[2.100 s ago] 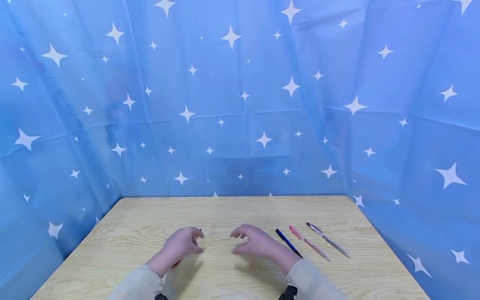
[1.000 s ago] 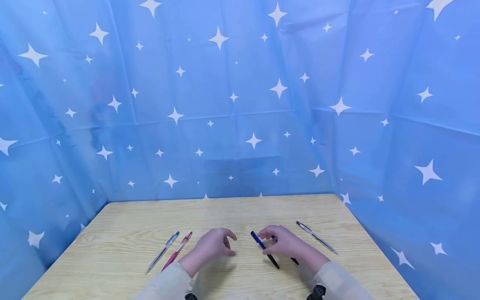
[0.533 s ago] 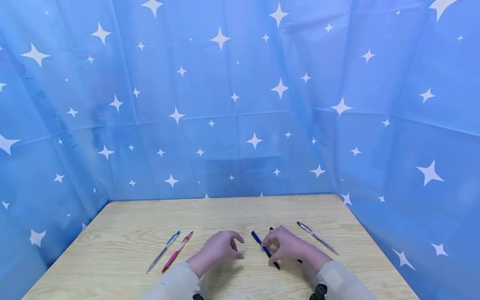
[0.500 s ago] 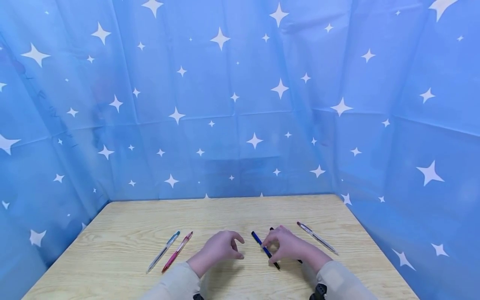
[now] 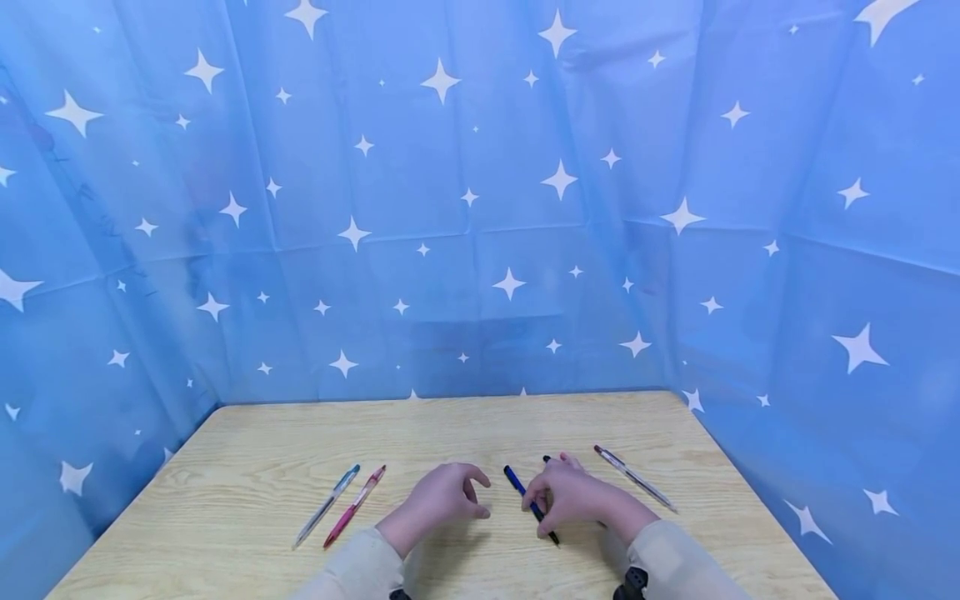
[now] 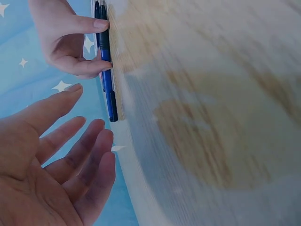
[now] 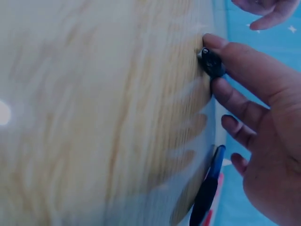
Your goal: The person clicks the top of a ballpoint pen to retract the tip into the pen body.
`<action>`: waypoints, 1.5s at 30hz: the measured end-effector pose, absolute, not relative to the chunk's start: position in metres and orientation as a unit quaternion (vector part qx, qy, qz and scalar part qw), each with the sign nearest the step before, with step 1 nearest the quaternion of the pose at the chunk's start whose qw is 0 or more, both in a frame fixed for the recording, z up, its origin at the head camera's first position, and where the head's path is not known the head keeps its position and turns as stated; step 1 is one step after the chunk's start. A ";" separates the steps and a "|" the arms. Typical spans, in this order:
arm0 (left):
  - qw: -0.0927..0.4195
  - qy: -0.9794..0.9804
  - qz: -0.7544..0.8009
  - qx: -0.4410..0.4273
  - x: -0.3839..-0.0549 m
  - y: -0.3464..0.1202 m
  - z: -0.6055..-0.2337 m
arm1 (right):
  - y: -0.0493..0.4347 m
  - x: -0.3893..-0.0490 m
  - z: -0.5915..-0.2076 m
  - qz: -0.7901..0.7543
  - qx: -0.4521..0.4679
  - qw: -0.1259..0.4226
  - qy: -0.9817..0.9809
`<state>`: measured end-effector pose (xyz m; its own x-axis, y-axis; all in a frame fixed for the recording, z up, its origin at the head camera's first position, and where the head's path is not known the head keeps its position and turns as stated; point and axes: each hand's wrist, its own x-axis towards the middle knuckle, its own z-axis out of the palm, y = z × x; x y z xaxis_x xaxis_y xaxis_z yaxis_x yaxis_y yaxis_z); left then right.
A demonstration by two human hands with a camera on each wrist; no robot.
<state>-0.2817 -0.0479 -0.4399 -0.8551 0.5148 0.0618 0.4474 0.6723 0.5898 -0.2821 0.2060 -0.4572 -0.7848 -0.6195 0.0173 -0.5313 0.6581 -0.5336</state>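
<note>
My right hand (image 5: pixel 576 496) is over a blue pen with black ends (image 5: pixel 516 481) and pinches it near its lower end. In the right wrist view, thumb and index finger meet around the black pen end; the left wrist view shows the pen's blue barrel (image 6: pixel 107 79) running past those fingertips. Beneath the right hand lies another dark pen (image 5: pixel 547 458), mostly hidden in the head view; its blue-and-black body (image 7: pixel 207 188) shows beside the palm in the right wrist view. My left hand (image 5: pixel 444 502) hovers left of the pens, fingers loosely bent around nothing.
On the wooden table (image 5: pixel 420 433), a clear pen with a teal end (image 5: pixel 326 506) and a pink pen (image 5: pixel 355 507) lie to the left. Another clear pen with a dark red end (image 5: pixel 636 477) lies right of my right hand. A starry blue curtain (image 5: pixel 450 250) surrounds the table.
My right hand moves onto the blue pen and its fingertips draw together on it. My left hand leaves the pens on the left, shifts right, then holds nearly still. The head view turns slightly right.
</note>
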 end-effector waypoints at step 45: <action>-0.031 0.922 0.304 0.237 -0.285 -0.070 -0.380 | 0.184 -0.267 -0.386 -0.479 -0.258 0.105 0.832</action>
<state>-0.2849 -0.0699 -0.3803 -0.8854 0.4191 0.2012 0.4566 0.7028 0.5456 -0.2665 0.1839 -0.3862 -0.8449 -0.5301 0.0718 -0.3282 0.4079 -0.8520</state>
